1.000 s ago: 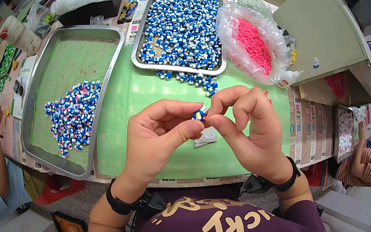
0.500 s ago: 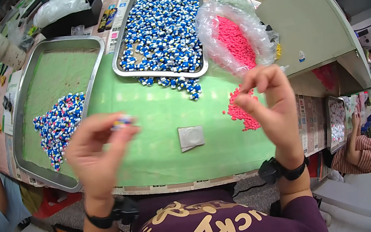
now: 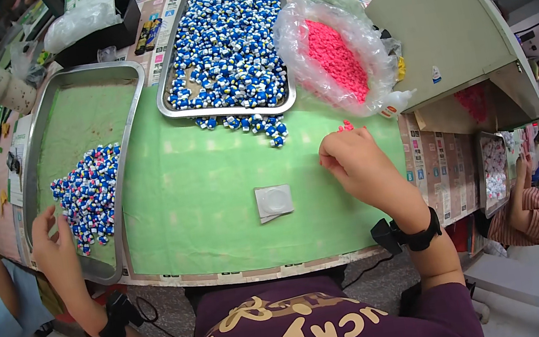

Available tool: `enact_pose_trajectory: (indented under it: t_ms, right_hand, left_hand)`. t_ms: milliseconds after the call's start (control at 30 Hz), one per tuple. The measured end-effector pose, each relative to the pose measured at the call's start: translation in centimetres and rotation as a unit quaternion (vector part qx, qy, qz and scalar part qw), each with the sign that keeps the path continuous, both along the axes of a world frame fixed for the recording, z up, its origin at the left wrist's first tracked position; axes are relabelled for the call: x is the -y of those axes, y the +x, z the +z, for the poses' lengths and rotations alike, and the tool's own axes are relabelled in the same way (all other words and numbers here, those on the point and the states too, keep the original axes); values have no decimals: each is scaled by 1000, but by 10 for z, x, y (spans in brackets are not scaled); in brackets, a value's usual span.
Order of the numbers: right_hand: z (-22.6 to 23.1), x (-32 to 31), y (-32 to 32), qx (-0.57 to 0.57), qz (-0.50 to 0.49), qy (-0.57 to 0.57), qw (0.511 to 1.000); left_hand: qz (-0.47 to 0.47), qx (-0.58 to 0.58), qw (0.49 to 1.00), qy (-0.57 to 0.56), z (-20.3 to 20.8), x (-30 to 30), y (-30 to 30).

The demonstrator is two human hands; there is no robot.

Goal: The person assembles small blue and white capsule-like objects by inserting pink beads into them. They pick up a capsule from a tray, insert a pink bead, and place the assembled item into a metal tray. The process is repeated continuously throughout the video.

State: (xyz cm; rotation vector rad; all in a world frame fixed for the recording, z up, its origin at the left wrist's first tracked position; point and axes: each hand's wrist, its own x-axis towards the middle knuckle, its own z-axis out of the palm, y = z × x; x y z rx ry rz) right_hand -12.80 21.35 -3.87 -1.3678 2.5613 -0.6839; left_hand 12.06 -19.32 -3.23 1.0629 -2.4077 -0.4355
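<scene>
We get bright, even light, with soft pale glare patches on the flat, green-covered surface (image 3: 212, 205); straight lines bow, corners blacken, and three o'clock burns out white.

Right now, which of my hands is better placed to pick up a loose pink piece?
Your right hand, I think: it is beside the loose pink pieces, while your left hand is across the green covering, at the left tray.

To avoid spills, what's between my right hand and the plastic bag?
In the head view, pink pieces show on the green sheet between your right hand and the plastic bag.
</scene>
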Motion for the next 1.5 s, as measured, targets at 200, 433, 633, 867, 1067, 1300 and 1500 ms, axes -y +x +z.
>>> enact_pose_trajectory:
  t_ms: [200, 433, 633, 867, 1067, 1300, 1500]
  right_hand:
    - [-6, 4, 2, -1, -18, -2, 1000]
    - [-8, 6, -1, -15, -32, 26, 999]
    - [-17, 5, 5, -40, -35, 38, 998]
    - [-15, 2, 6, -47, -23, -30, 998]
    - [28, 21, 23, 90, 31, -225, 970]
    - [52, 42, 37, 45, 83, -313, 945]
    - [59, 46, 40, 25, 86, -317, 944]
  left_hand:
    - [-181, -101, 972, 110, 16, -78, -73]
    - [-535, -50, 831, 144, -5, -171, -167]
    - [-579, 10, 814, 38, -49, -185, -202]
    - [-609, -19, 792, 37, -68, -191, -210]
    - [-525, -162, 761, 345, -23, -174, -172]
    - [-444, -99, 496, 740, 16, -186, -143]
    - [-450, -136, 483, 739, 9, -185, -140]
